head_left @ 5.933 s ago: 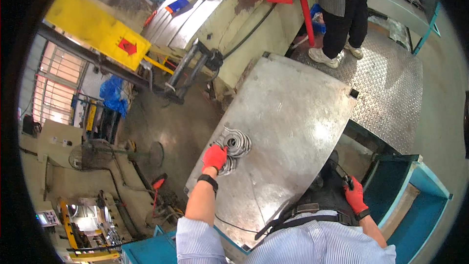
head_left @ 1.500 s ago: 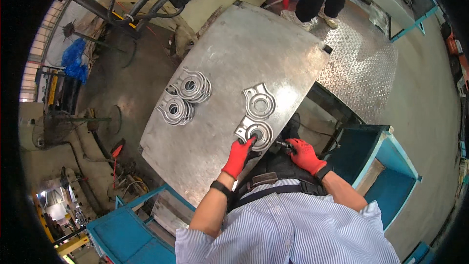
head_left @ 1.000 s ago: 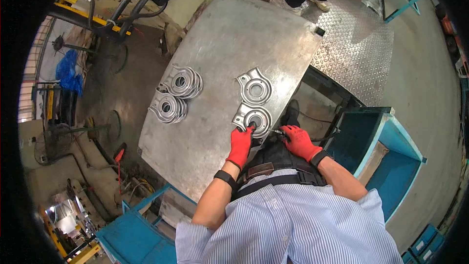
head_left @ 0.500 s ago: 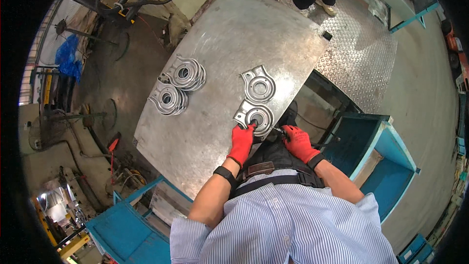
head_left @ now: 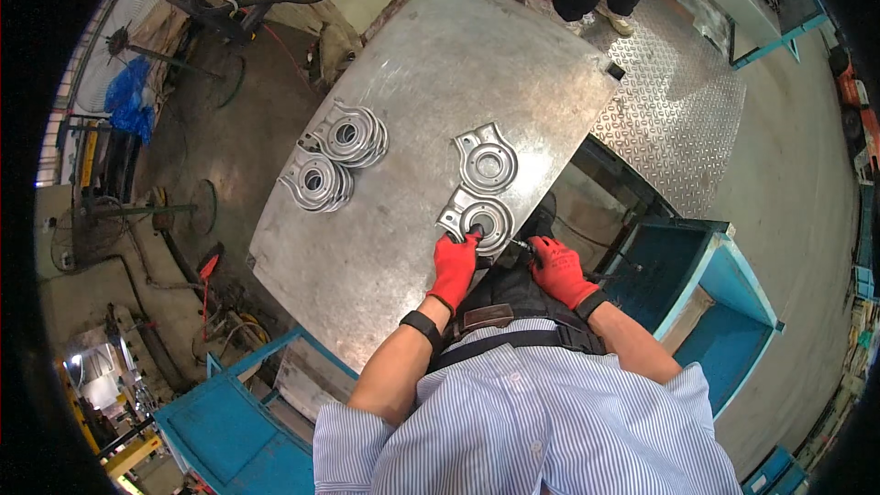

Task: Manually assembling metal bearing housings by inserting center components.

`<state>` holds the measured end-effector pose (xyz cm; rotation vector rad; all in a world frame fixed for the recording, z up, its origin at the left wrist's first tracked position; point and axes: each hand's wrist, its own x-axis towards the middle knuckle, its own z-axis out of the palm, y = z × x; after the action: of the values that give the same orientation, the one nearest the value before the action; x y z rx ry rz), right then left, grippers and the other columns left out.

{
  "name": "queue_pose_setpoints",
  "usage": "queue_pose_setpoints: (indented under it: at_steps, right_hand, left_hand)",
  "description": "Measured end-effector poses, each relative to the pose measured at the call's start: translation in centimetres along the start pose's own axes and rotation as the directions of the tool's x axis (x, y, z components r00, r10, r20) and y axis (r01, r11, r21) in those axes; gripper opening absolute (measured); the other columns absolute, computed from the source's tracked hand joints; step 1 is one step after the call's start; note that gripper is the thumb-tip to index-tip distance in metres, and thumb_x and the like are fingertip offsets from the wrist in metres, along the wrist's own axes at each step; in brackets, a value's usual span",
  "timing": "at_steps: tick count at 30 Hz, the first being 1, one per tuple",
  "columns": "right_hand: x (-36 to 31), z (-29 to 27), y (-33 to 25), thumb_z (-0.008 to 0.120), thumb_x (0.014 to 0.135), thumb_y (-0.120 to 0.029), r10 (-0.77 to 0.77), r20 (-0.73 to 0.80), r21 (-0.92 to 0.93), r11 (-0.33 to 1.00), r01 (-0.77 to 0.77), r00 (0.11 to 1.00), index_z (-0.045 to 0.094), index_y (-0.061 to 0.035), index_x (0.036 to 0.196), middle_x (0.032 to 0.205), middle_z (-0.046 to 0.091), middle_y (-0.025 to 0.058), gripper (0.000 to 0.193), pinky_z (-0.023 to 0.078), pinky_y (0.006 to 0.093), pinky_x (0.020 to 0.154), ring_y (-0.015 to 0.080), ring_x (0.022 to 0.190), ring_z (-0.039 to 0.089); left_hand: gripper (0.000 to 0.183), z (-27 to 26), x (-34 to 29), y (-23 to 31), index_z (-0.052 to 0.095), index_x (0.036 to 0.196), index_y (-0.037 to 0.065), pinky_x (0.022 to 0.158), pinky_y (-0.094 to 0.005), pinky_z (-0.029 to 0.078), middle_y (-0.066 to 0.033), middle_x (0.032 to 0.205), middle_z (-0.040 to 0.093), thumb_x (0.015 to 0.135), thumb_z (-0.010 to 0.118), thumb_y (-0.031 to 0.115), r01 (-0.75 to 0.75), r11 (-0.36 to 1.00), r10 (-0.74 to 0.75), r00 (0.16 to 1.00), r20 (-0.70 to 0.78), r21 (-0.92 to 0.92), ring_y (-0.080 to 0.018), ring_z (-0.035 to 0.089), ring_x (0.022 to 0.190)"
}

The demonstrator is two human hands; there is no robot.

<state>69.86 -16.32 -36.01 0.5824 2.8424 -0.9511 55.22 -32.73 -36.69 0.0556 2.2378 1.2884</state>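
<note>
Tabletop [head_left: 403, 179], curled left fingers [head_left: 476, 232] on bracket [head_left: 495, 214]

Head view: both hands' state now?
Left red-gloved hand: holding the nearer flat, round silver metal bracket.
Right red-gloved hand: closed around a slim, dark, metal-tipped tool.

A factory or metalworking workshop: a bare metal worktop [head_left: 412, 174] fills the middle of the frame, stacks of ringed metal parts [head_left: 346, 135] near its left edge. Diamond-patterned tread plate [head_left: 683, 96] covers the floor at upper right; an open blue metal bin [head_left: 753, 282] stands at right, a blue metal frame [head_left: 229, 435] at lower left.
</note>
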Motion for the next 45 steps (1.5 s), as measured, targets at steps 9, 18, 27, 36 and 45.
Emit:
queue_pose_setpoints:
  at_steps: [9,18,27,36,45]
  right_hand:
    - [-0.1,-0.3,0.1,0.066,0.074,-0.017,0.015,0.061,0.006,1.000,-0.015,0.998,0.053,-0.0095,0.115,0.109,0.060,0.0141,0.044,0.047,0.0417,0.083,0.0334,0.101,0.057]
    - [0.0,0.7,0.9,0.066,0.073,-0.021,-0.024,-0.012,0.033,0.999,0.024,1.000,0.053,-0.0091,0.114,0.105,0.060,0.0139,0.045,0.048,0.0418,0.082,0.0321,0.100,0.057]
    - [0.0,0.2,0.5,0.066,0.075,-0.022,-0.038,0.008,0.011,0.999,0.038,0.999,0.054,-0.0096,0.113,0.104,0.060,0.0136,0.042,0.047,0.0413,0.082,0.0312,0.099,0.057]
    - [-0.1,0.5,0.9,0.067,0.074,-0.017,-0.045,-0.059,0.061,0.997,0.049,0.997,0.055,-0.0081,0.116,0.108,0.061,0.0153,0.044,0.048,0.0413,0.082,0.0334,0.100,0.058]
    - [-1.9,-1.2,2.0,0.064,0.078,-0.013,0.187,-0.204,0.275,0.953,-0.127,0.961,0.055,-0.0076,0.117,0.106,0.062,0.0189,0.040,0.047,0.0414,0.084,0.0354,0.099,0.059]
  left_hand:
    - [0.025,0.4,0.1,-0.5,0.065,0.092,-0.001,0.069,-0.0379,0.048,-0.0178,0.084,0.068,0.080,0.067,0.020,-0.049,0.996,0.048,0.999,-0.026,-0.070,-0.0340,0.065,0.083]
    - [0.023,0.1,0.2,-0.1,0.066,0.091,-0.001,0.067,-0.0373,0.048,-0.0176,0.083,0.068,0.080,0.066,0.019,0.058,0.998,-0.057,0.998,0.020,-0.032,-0.0301,0.066,0.080]
    - [0.024,-0.3,-0.5,1.7,0.065,0.089,-0.003,0.066,-0.0365,0.047,-0.0152,0.081,0.068,0.081,0.066,0.019,0.087,0.993,-0.084,0.996,0.038,-0.080,-0.0262,0.066,0.077]
    - [0.024,-0.7,-1.3,2.7,0.065,0.094,-0.002,0.065,-0.0312,0.047,-0.0068,0.079,0.067,0.081,0.068,0.018,0.109,0.973,-0.093,0.992,0.088,-0.202,-0.0141,0.058,0.070]
    - [0.022,-12.2,-2.8,-0.4,0.064,0.090,-0.002,0.057,-0.0301,0.046,-0.0050,0.076,0.063,0.078,0.070,0.015,0.286,0.840,-0.297,0.954,0.050,-0.461,-0.0130,0.057,0.065]
